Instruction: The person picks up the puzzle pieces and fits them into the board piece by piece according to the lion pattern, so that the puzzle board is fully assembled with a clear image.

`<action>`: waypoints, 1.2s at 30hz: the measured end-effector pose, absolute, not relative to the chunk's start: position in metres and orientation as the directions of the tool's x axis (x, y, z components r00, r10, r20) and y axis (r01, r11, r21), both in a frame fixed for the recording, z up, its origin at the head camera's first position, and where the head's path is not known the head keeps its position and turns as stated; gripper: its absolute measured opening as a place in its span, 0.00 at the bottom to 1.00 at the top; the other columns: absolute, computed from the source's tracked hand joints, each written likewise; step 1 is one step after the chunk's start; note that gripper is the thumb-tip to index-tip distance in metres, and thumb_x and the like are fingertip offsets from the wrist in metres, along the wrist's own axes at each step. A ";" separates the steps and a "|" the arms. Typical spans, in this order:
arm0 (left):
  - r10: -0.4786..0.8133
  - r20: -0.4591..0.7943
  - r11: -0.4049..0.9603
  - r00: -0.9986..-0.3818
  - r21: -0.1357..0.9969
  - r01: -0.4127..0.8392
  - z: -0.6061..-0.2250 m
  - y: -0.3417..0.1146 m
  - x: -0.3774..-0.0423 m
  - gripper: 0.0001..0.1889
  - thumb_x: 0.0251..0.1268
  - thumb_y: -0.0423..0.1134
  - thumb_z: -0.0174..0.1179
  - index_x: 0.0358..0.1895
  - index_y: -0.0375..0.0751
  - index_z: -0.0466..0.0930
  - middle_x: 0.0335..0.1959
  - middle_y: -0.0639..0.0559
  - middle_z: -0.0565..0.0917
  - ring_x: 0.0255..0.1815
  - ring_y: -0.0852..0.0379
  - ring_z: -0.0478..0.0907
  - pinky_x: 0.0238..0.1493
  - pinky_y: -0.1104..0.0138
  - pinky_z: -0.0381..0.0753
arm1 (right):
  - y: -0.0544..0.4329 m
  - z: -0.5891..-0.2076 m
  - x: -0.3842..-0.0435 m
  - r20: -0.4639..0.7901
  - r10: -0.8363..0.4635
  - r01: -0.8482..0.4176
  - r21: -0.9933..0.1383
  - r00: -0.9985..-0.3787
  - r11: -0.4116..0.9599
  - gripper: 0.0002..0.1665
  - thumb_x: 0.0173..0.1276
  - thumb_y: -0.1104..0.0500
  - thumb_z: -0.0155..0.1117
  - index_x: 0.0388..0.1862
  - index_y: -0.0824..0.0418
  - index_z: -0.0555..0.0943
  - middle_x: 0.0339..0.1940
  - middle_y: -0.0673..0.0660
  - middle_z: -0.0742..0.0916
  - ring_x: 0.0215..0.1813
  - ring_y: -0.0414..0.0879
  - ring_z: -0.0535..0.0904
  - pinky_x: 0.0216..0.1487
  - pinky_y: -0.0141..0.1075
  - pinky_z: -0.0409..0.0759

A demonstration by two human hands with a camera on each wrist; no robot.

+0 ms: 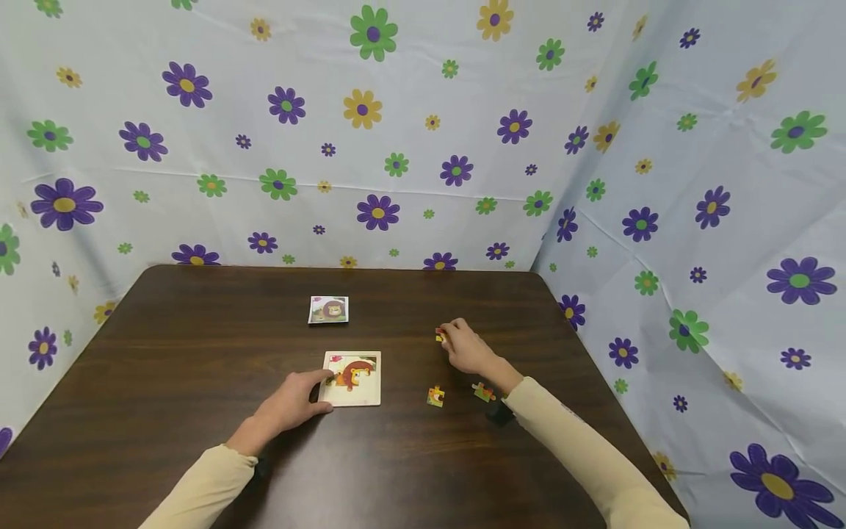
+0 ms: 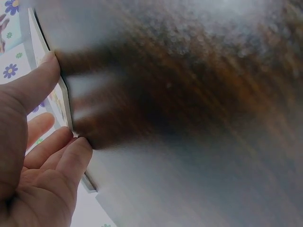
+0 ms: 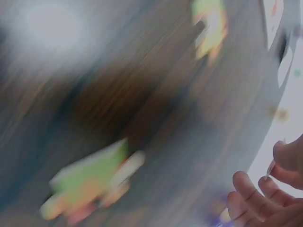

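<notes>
In the head view my left hand (image 1: 294, 399) rests at the left side of a square puzzle board (image 1: 365, 397), its thumb by the near left corner and its fingertips on the left edge. A lion picture fills part of the board's frame. The left wrist view has the thumb and fingertips of that left hand (image 2: 47, 156) touching the board's edge (image 2: 64, 97). Farther right, my right hand (image 1: 468, 347) pinches a small puzzle piece (image 1: 439, 335) above the table. Seen edge-on in the right wrist view, the piece (image 3: 270, 169) sits between thumb and fingertip.
Two loose puzzle pieces lie on the dark wooden table (image 1: 396, 455): one piece (image 1: 435, 397) right of the board, another piece (image 1: 483, 392) by the right wrist. A lion picture card (image 1: 328, 310) lies behind the board. Flowered cloth (image 1: 410, 132) hangs behind and along the right side.
</notes>
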State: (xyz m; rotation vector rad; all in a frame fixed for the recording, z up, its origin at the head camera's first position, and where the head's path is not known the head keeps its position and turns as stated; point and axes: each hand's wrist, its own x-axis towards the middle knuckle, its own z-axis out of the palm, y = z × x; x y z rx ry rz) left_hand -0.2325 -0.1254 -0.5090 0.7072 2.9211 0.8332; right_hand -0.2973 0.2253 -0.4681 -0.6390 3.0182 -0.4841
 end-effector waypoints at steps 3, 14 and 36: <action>0.424 0.092 0.758 -0.901 0.509 0.408 -0.511 -0.126 -0.231 0.28 0.51 0.39 0.73 0.56 0.31 0.77 0.51 0.36 0.81 0.53 0.39 0.78 0.52 0.48 0.76 | 0.195 -0.465 -0.292 0.058 -0.498 -0.493 -0.282 -0.865 0.823 0.21 0.74 0.61 0.53 0.62 0.68 0.71 0.57 0.66 0.74 0.45 0.51 0.78 0.42 0.41 0.80; 0.428 0.081 0.757 -0.900 0.513 0.406 -0.514 -0.123 -0.231 0.28 0.52 0.40 0.72 0.56 0.32 0.77 0.52 0.38 0.81 0.54 0.41 0.78 0.53 0.49 0.75 | 0.124 -0.469 -0.274 -0.064 -0.651 -0.622 -0.238 -0.756 0.746 0.23 0.74 0.60 0.53 0.66 0.63 0.69 0.60 0.60 0.72 0.41 0.42 0.77 0.34 0.28 0.75; 0.445 0.127 0.740 -0.887 0.505 0.444 -0.509 -0.127 -0.232 0.27 0.52 0.39 0.72 0.55 0.29 0.77 0.51 0.37 0.81 0.53 0.42 0.78 0.53 0.50 0.76 | 0.089 -0.497 -0.265 -0.065 -0.566 -0.560 -0.087 -0.822 0.824 0.24 0.71 0.47 0.58 0.50 0.68 0.77 0.44 0.60 0.80 0.34 0.47 0.81 0.35 0.35 0.81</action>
